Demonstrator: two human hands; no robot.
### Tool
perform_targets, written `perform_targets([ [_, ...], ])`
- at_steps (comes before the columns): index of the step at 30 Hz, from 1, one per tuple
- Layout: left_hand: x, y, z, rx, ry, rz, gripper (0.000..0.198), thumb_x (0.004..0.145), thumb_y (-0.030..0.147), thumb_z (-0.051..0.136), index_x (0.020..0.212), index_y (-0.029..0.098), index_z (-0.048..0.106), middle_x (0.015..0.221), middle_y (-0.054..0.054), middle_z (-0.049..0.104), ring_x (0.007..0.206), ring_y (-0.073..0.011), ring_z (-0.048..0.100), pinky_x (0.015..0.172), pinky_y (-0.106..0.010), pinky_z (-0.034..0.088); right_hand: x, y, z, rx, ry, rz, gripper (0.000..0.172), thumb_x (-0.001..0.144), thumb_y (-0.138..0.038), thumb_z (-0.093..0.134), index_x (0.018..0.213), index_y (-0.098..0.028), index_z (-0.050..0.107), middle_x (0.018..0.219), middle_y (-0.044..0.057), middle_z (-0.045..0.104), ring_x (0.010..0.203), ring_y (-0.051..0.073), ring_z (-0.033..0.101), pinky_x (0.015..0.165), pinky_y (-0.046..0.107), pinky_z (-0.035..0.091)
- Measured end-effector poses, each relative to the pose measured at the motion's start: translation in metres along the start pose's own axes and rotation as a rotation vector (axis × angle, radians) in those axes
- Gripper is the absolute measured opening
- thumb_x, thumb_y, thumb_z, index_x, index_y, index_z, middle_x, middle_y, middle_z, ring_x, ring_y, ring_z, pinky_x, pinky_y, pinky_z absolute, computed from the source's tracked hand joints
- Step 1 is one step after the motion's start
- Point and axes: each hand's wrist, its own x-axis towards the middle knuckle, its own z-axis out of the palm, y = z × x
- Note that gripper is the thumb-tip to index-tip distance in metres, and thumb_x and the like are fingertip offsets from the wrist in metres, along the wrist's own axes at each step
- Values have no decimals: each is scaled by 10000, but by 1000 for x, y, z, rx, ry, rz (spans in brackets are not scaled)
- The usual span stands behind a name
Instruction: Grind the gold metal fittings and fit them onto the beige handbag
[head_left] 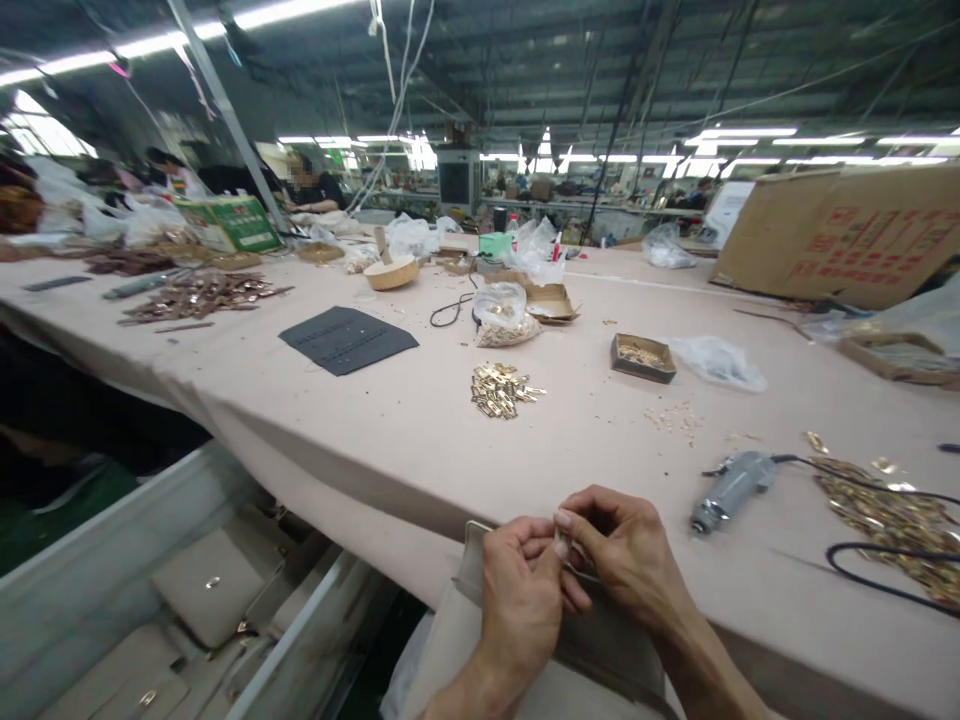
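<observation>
The left hand [525, 580] is curling its fingers in and closing its thumb on a small piece [561, 540], while the right hand [619, 540] is meeting it from the other side, thumb and forefinger pinching at the same piece, which is showing too little to identify. Both hands are working right above a beige bag [454, 640], which is standing against the near edge of the table [420, 440]. Low on the left, a bin [112, 570] is holding more beige bags [210, 585] with metal fittings. On the table, a screwdriver [735, 488] is lying to the right of the hands, and beside it a heap of gold parts [892, 520] is spreading under a black cord [870, 547]. Beyond the hands, gold clasps [501, 390] are lying in a loose pile; a dark sheet [345, 340] is resting to their left and a small box [642, 358] of gold bits is sitting to their right, just beside a clear bag [720, 363]. Farther back, brown strips [206, 295] are heaping up on the left, a roll [391, 273] is lying near the middle, and a printed carton [847, 235] is standing on the right. Past a green box [232, 222], a co-worker [319, 190] is sitting, and overhead lights [742, 132] are glowing.
</observation>
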Motion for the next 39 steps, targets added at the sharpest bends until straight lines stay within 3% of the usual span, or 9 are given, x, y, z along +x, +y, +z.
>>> perform_targets([
  [4, 10, -5, -6, -58, 48, -11, 380, 793, 451, 727, 864, 92, 623, 728, -139, 758, 447, -172, 674, 413, -218, 506, 22, 1, 4, -24, -99, 89, 321, 831, -455, 706, 719, -157, 672, 584, 17, 612, 488, 143, 537, 475, 254, 400],
  [7, 22, -11, -9, -73, 101, -41, 441, 734, 514, 759, 815, 112, 596, 662, -117, 738, 423, -174, 663, 385, -213, 489, 54, -6, 2, -307, -150, -5, 307, 864, -416, 629, 703, -163, 693, 596, 27, 632, 524, 152, 560, 513, 262, 398],
  [12, 29, -10, -8, -72, 140, -70, 463, 714, 545, 745, 784, 108, 610, 640, -101, 724, 407, -160, 649, 370, -207, 471, 126, -14, 14, -601, 12, -193, 176, 816, -326, 656, 737, -184, 724, 705, 34, 697, 651, 172, 618, 625, 272, 419],
  [16, 27, -8, -8, -66, 136, -89, 464, 721, 554, 726, 782, 108, 610, 656, -104, 728, 409, -158, 651, 377, -210, 473, 174, -4, 36, -652, 88, -220, 104, 750, -253, 696, 668, -192, 681, 685, 26, 682, 675, 174, 605, 647, 268, 402],
  [19, 29, -12, -9, -76, 130, -103, 478, 713, 570, 727, 784, 113, 604, 663, -107, 729, 411, -162, 655, 368, -202, 455, 195, 4, 46, -662, 130, -195, 26, 695, -195, 707, 717, -190, 695, 681, 22, 685, 674, 171, 611, 641, 253, 407],
  [23, 34, -20, -10, -101, 131, -110, 505, 708, 609, 717, 774, 121, 605, 643, -102, 720, 394, -169, 648, 350, -205, 443, 200, 8, 43, -648, 120, -162, 94, 674, -158, 690, 764, -161, 716, 661, 19, 684, 614, 159, 611, 566, 233, 395],
  [27, 35, -20, -12, -109, 98, -144, 500, 717, 598, 726, 795, 119, 606, 677, -106, 729, 399, -165, 650, 364, -213, 460, 181, -1, 23, -663, 87, -208, 86, 724, -179, 665, 764, -168, 740, 682, 16, 688, 655, 163, 622, 602, 246, 411],
  [33, 32, -12, -14, -117, 90, -161, 425, 753, 518, 733, 831, 130, 579, 708, -104, 740, 417, -158, 661, 372, -191, 442, 153, -22, -10, -688, -176, -172, 232, 721, -357, 788, 869, -179, 778, 792, 48, 730, 682, 185, 637, 625, 282, 455],
  [39, 32, -7, -13, -105, 101, -186, 434, 747, 510, 755, 850, 120, 594, 730, -120, 748, 423, -166, 666, 390, -205, 469, 151, -8, 5, -710, -223, -221, 164, 731, -188, 738, 895, -172, 732, 776, 24, 712, 675, 158, 609, 641, 268, 431],
])
